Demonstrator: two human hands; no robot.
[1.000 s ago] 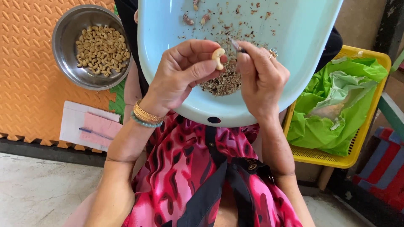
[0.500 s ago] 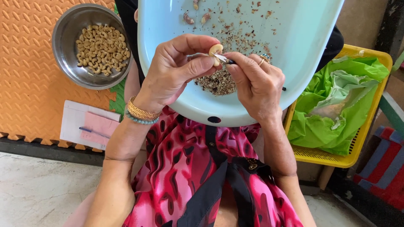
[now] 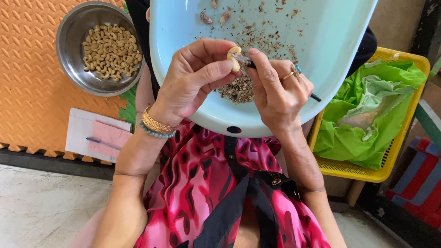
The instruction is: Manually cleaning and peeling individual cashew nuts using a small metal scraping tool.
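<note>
My left hand (image 3: 195,82) is pinching a pale curved cashew kernel (image 3: 234,56); my right hand (image 3: 275,89) is gripping a thin dark-handled metal pick (image 3: 275,76) against it, above the pale blue plastic tub (image 3: 321,41).

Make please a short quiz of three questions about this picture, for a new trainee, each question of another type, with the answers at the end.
1. True or false: the left hand holds a pale cashew kernel at its fingertips.
2. Which container holds the heap of cleaned kernels? A) the yellow basket B) the steel bowl C) the light blue tray
3. Fill in: the right hand holds a thin dark ______ whose tip touches the kernel.

Key
1. True.
2. B. The basket holds a green plastic bag; the tray holds only brown skin scraps and a few unpeeled pieces.
3. Tool, a slim pick or small knife; its exact kind cannot be told.
</note>
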